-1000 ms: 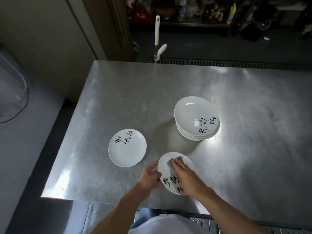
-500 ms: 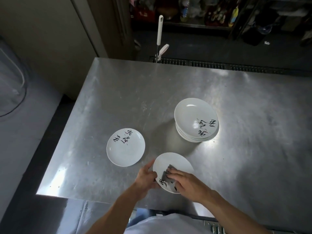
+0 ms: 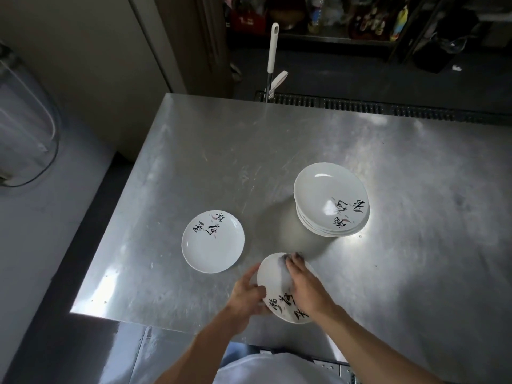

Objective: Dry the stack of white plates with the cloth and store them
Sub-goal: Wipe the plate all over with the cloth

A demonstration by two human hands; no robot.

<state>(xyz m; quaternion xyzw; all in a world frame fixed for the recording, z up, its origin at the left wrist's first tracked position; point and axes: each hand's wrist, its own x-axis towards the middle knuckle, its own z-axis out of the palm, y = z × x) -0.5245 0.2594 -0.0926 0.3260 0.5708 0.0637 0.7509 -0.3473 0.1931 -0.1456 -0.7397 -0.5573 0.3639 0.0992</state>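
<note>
The plate in hand [image 3: 273, 274] sits at the near edge of the worktop [image 3: 277, 139], with its painted characters toward the near rim. Whether it rests flat or is tipped up a little cannot be told. The left grip [image 3: 249, 292] is curled round its left rim, thumb on top of the face. The right grip [image 3: 304, 284] lies across the face with its fingers stretched out flat, pressing the grey cloth [image 3: 285, 257] against the far rim. Only a small bunch of cloth shows past the fingertips.

To the left, just apart from this plate, a single plate [image 3: 213, 242] lies face up, probably one already dried. The stack of white plates [image 3: 329, 198] stands farther off, to the far right, and several rims show beneath its top plate.

The wiping looks midway, and most of the job is ahead. Being round, the plate has no long axis to line up. What matters is direction: the single plate lies on the left grip's side and the stack on the right grip's side. So the left would likely set this plate down while the right, once freed, reaches for the stack.
</note>
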